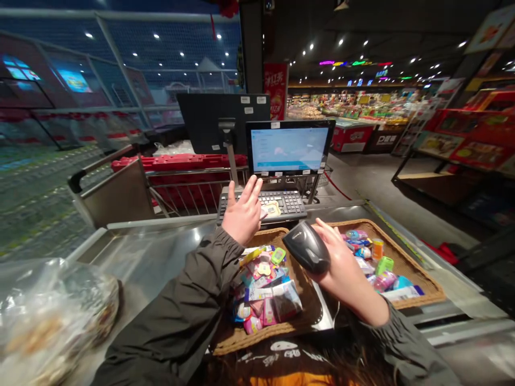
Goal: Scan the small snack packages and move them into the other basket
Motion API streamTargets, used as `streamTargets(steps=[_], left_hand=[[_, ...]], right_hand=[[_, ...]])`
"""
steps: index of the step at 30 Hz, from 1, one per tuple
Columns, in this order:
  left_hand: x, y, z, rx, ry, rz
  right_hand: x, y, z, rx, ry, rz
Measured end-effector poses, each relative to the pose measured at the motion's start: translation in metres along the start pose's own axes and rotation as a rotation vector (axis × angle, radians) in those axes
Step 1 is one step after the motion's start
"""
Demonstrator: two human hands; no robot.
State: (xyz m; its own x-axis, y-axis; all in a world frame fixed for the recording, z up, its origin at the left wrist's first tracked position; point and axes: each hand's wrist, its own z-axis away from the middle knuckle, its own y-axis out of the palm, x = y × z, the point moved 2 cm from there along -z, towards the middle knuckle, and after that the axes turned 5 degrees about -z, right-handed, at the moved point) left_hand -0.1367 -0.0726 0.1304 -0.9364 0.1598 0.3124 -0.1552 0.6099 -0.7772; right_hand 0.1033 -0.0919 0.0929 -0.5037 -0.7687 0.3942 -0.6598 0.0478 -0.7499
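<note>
My right hand (341, 268) is wrapped round a black handheld barcode scanner (306, 247), raised above the gap between two wicker baskets. My left hand (244, 214) is held up at the left part of a black keyboard (293, 202), fingers stretched out and apart; whether it touches the keys I cannot tell. Below my hands, the left basket (277, 329) contains several small colourful packets and toys (263, 287). More small bright items (378, 262) lie in the right basket (432, 284). Behind the keyboard stands a lit monitor (288, 147).
A second screen (219, 123) shows its dark back at the left. Clear plastic bags with food (44, 316) sit on the metal counter (161, 252) at near left. Beyond the counter are a shopping cart (181, 187) and, at right, a display shelf (454, 134).
</note>
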Motion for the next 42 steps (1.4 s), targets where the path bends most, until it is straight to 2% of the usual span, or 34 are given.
streamTargets(steps=[10, 17, 31, 42], left_hand=[[0.008, 0.000, 0.012, 0.010, 0.030, -0.068], [0.007, 0.002, 0.014, -0.008, 0.035, -0.114], [0.005, -0.005, 0.013, -0.034, 0.026, -0.104], [0.000, 0.001, 0.011, -0.037, 0.011, -0.060]], right_hand=[[0.008, 0.011, 0.003, 0.032, 0.020, 0.005], [0.010, 0.008, 0.006, 0.043, 0.032, 0.005], [0.012, 0.004, 0.013, 0.083, 0.042, -0.032], [0.009, 0.002, 0.017, 0.090, 0.047, -0.032]])
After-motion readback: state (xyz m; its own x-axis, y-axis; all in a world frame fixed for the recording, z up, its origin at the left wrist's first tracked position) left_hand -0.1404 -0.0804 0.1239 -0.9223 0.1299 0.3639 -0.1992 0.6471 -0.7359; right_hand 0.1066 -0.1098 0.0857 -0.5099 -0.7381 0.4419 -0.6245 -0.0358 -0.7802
